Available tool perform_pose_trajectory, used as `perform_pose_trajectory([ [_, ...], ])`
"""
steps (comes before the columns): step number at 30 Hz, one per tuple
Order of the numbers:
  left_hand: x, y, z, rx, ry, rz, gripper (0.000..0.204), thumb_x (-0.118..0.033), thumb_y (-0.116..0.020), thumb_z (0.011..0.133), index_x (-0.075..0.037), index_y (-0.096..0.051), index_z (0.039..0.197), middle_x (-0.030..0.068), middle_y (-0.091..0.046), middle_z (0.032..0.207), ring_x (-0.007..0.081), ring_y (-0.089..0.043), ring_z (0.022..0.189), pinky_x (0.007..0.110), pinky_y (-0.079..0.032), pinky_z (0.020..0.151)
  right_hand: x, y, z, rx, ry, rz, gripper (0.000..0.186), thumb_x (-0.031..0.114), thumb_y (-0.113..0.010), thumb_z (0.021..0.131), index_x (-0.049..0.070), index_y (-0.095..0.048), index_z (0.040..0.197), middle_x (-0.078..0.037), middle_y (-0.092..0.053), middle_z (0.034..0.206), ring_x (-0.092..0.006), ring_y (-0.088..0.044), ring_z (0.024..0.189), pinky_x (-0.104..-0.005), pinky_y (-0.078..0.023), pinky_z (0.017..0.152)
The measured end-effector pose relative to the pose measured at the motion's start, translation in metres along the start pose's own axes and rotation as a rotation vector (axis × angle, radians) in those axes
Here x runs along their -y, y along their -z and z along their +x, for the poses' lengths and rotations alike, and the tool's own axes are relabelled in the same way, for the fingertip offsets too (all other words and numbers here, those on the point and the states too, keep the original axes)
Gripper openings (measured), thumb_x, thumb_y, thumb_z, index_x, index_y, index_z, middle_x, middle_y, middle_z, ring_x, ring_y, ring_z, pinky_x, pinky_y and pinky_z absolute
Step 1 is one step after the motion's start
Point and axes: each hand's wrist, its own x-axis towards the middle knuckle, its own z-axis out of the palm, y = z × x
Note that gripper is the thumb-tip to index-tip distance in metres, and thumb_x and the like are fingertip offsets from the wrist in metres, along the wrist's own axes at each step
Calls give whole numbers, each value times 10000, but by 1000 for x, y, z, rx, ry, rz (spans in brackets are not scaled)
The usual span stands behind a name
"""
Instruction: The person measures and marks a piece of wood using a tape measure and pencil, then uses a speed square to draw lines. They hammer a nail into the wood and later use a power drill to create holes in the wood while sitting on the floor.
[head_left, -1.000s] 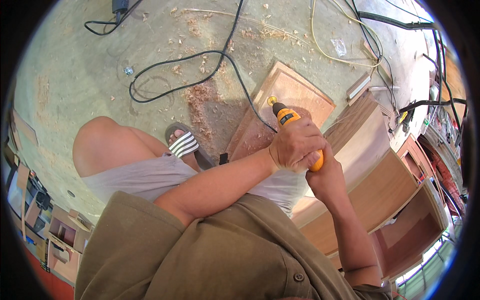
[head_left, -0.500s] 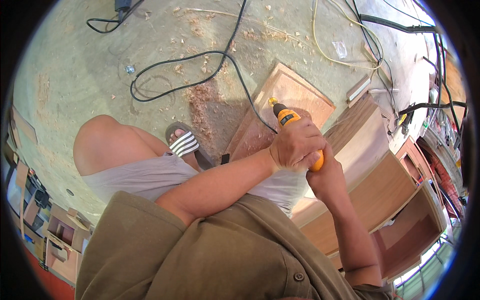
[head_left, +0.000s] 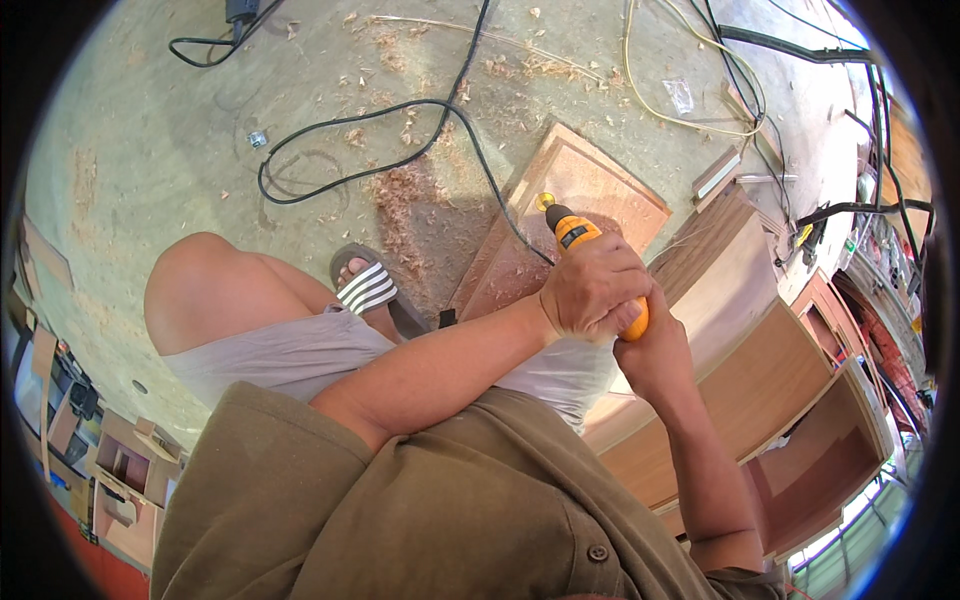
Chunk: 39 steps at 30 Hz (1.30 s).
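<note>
A yellow-and-black corded power drill (head_left: 576,232) points away from me, held in both hands. Over the back of its body wraps my left hand (head_left: 595,288), fingers closed. My right hand (head_left: 652,345) grips it at the handle end, just behind the left; much of the handle is hidden under the hands. At the drill's front, a round gold-coloured bit (head_left: 545,201) meets the face of a wooden panel (head_left: 600,190) with a stepped border. Whether the bit is turning cannot be seen. Pinkish sawdust lies over the panel's nearer part.
A black cable (head_left: 360,178) loops across the concrete floor beside the panel. Wood shavings (head_left: 408,215) are heaped left of it, near my sandalled foot (head_left: 372,285). Long boards and a wooden cabinet piece (head_left: 730,390) stand close on my right. More cables hang at the far right.
</note>
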Motion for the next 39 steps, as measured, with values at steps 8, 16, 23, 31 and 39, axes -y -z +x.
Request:
perform_pose_trajectory([
  [8, 0, 2, 0, 2, -6, 1, 256, -325, -591, 922, -86, -646, 849, 77, -641, 816, 293, -615, 769, 411, -495, 762, 3, 1, 0, 3, 8, -15, 620, 70, -638, 843, 122, -430, 1425, -274, -700, 1072, -494, -643, 1033, -528, -530, 850],
  [16, 0, 0, -2, -1, 8, 17, 260, -335, -588, 918, -92, -647, 847, 76, -620, 793, 302, -593, 752, 414, -489, 750, 0, -2, 0, -11, 7, -9, 614, 71, -640, 842, 121, -441, 1421, -270, -705, 1059, -489, -647, 1031, -524, -531, 845],
  [23, 3, -2, -4, -11, -9, 1, 282, -352, -571, 926, -94, -649, 842, 78, -611, 796, 306, -587, 764, 412, -488, 757, -2, -4, 0, -34, 36, -5, 613, 65, -640, 836, 111, -446, 1415, -271, -706, 1059, -484, -652, 1027, -514, -532, 843],
  [31, 2, -2, -4, -29, -18, 1, 283, -337, -556, 924, -92, -643, 813, 82, -601, 783, 309, -576, 759, 416, -484, 753, -2, -6, -1, -63, 45, 12, 619, 75, -653, 829, 110, -452, 1413, -264, -707, 1080, -479, -647, 1058, -506, -532, 869],
  [39, -1, 2, -3, 27, -50, 2, 284, -280, -524, 916, -36, -658, 860, 133, -626, 830, 342, -599, 810, 449, -502, 834, -2, -6, -2, -70, 52, 17, 643, 69, -676, 809, 117, -464, 1414, -250, -704, 1121, -463, -645, 1088, -486, -528, 896],
])
